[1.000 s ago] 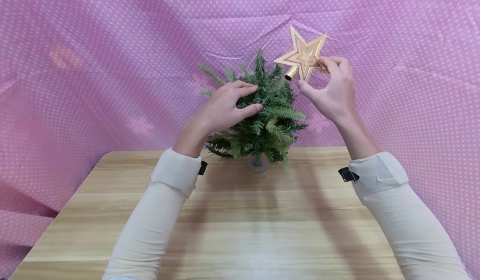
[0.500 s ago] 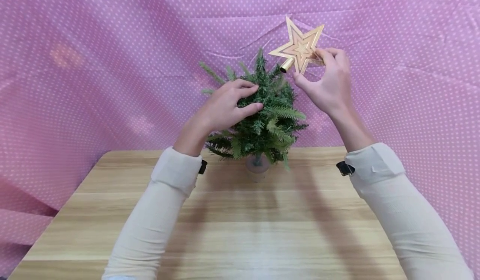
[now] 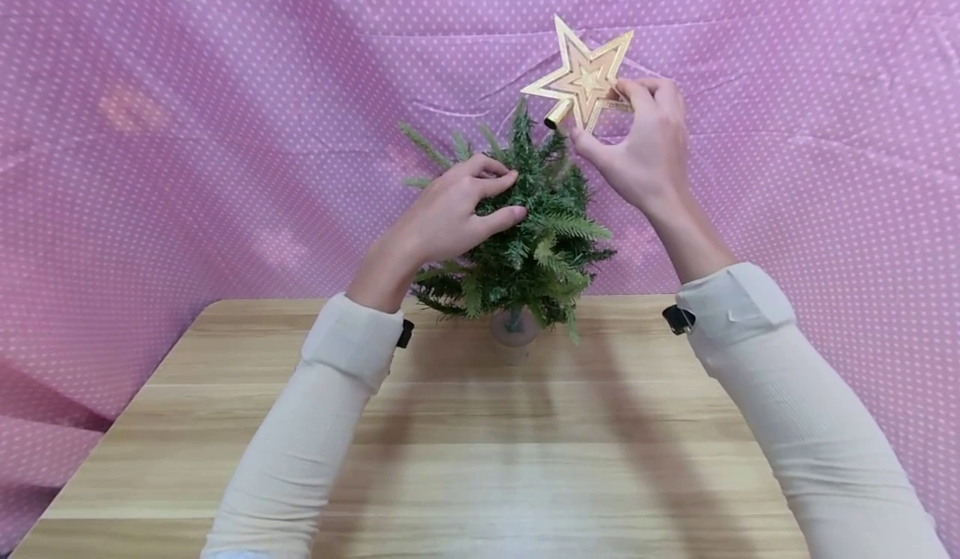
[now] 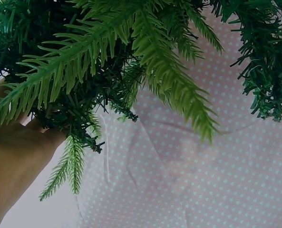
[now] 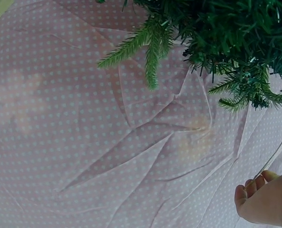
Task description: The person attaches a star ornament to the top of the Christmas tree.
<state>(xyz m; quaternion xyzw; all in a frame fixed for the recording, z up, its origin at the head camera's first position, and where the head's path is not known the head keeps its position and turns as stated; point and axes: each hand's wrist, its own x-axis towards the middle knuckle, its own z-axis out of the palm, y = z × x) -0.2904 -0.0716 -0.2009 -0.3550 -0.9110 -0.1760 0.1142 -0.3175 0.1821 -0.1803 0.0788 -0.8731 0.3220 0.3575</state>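
Note:
A small artificial Christmas tree (image 3: 558,201) stands upright near the table's far edge. My left hand (image 3: 453,213) holds its upper left side, thumb and fingers curved around the branches; in the left wrist view, the needles partly hide this hand (image 4: 22,147). A gold star tree topper (image 3: 587,80) is pinched in my right hand (image 3: 651,147) by its lower right points. The star's hollow tube (image 3: 557,115) points down and left, just right of the tree's tip (image 3: 521,117). In the right wrist view, my right hand (image 5: 267,199) grips the star, seen nearly edge-on.
Beneath the tree, a pale rounded base (image 3: 513,327) rests on the wooden table (image 3: 465,467). A pink polka-dot cloth (image 3: 262,126) hangs close behind the tree and along both sides.
My right hand has carried the star up and to the left, bringing its tube closer to the tree's tip. My left hand and the tree have hardly moved.

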